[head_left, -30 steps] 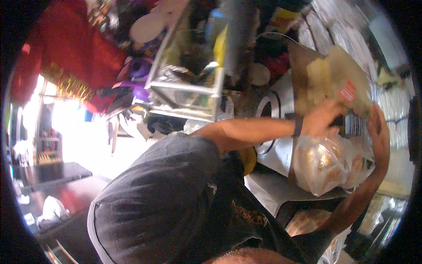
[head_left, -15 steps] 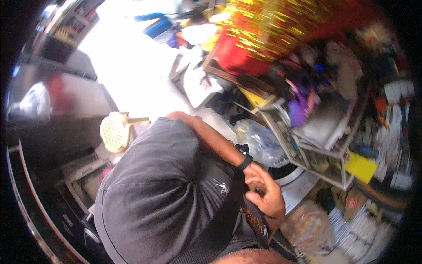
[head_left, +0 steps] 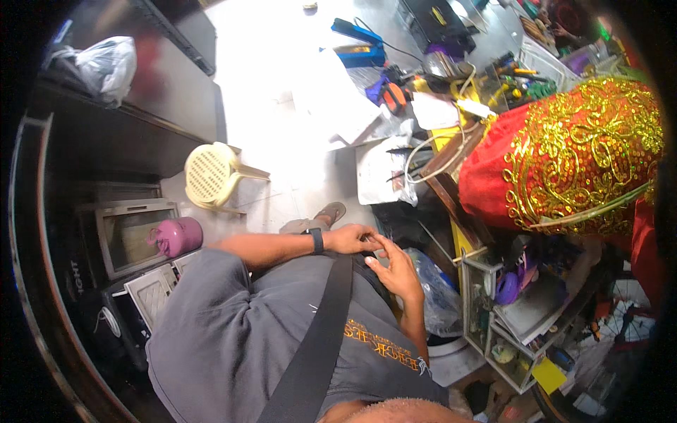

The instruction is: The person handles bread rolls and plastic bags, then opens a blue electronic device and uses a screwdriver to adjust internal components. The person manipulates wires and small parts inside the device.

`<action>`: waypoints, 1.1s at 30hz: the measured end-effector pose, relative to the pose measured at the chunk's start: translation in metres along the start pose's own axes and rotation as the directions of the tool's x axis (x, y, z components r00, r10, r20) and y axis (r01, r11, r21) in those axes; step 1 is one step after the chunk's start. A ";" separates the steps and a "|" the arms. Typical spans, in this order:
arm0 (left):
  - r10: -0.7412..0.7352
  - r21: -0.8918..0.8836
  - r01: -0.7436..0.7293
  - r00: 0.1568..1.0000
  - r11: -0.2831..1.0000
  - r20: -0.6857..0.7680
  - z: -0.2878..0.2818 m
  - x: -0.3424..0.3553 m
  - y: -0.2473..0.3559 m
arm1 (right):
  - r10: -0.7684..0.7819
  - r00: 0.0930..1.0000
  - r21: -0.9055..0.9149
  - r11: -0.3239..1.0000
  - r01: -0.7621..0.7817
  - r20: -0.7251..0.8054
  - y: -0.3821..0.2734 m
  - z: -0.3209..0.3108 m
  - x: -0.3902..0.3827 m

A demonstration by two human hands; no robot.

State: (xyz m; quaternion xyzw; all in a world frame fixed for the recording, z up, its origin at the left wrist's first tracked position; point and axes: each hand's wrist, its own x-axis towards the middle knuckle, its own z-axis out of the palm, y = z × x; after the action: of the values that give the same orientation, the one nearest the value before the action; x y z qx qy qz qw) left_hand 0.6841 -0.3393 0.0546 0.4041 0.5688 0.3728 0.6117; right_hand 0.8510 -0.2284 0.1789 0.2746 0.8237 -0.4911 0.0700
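My left hand (head_left: 349,239), with a dark watch (head_left: 316,241) on its wrist, reaches across in front of my waist. Its fingers are curled in, and whether anything small is inside them is hidden. My right hand (head_left: 400,273) meets it from the right, fingertips touching the left fingers, thumb stretched apart. No object shows in the right hand. Both hands sit by the dark strap (head_left: 314,338) that crosses my grey shirt (head_left: 268,331). Just beyond the right hand lies a clear plastic bag (head_left: 438,296).
A cream plastic stool (head_left: 208,175) stands on the floor at left, near a pink gas cylinder (head_left: 182,236). Red cloth with gold sequins (head_left: 578,158) drapes at the right above a metal-framed glass case (head_left: 474,303). A white bag (head_left: 381,173) and tools crowd the far side.
My view has turned and steadied, so the stool and the red cloth show more sharply. My hands stay together but appear farther left and higher in the picture.
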 end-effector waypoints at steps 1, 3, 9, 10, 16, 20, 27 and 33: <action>-0.026 0.024 0.026 1.000 0.999 -0.010 -0.006 -0.006 -0.018 | 0.008 0.999 0.010 1.000 -0.008 0.037 0.001 0.000 0.008; -0.065 0.053 0.066 0.998 0.996 -0.019 -0.015 -0.020 -0.026 | 0.041 0.993 0.009 0.999 -0.043 0.110 0.009 0.001 0.021; -0.199 0.032 0.197 0.978 0.980 0.064 -0.064 -0.040 -0.033 | 0.041 0.983 0.130 0.989 -0.065 0.176 -0.009 0.029 0.065; -0.238 0.040 0.235 0.967 0.971 0.094 -0.076 -0.043 -0.026 | 0.038 0.978 0.136 0.988 -0.067 0.205 -0.015 0.034 0.074; -0.298 -0.002 0.299 0.952 0.954 0.073 -0.168 -0.065 -0.040 | 0.049 0.970 0.115 0.990 -0.078 0.240 -0.055 0.065 0.159; -0.118 0.076 0.112 0.990 0.991 0.072 -0.243 -0.083 -0.086 | 0.101 0.989 0.095 0.989 -0.111 0.105 -0.100 0.099 0.209; -0.244 0.415 0.187 0.966 0.890 0.088 -0.386 -0.109 -0.060 | 0.090 0.989 0.270 0.956 -0.118 0.115 -0.154 0.157 0.278; 0.108 0.545 0.054 0.959 0.836 -0.261 -0.464 -0.092 -0.030 | 0.063 0.996 0.232 0.970 -0.077 0.065 -0.165 0.160 0.315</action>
State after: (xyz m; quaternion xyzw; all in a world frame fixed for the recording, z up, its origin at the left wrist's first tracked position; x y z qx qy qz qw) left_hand 0.2147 -0.4033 0.0514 0.5127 0.7267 0.2571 0.3781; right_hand 0.4758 -0.3036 0.1040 0.2957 0.7475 -0.5896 0.0780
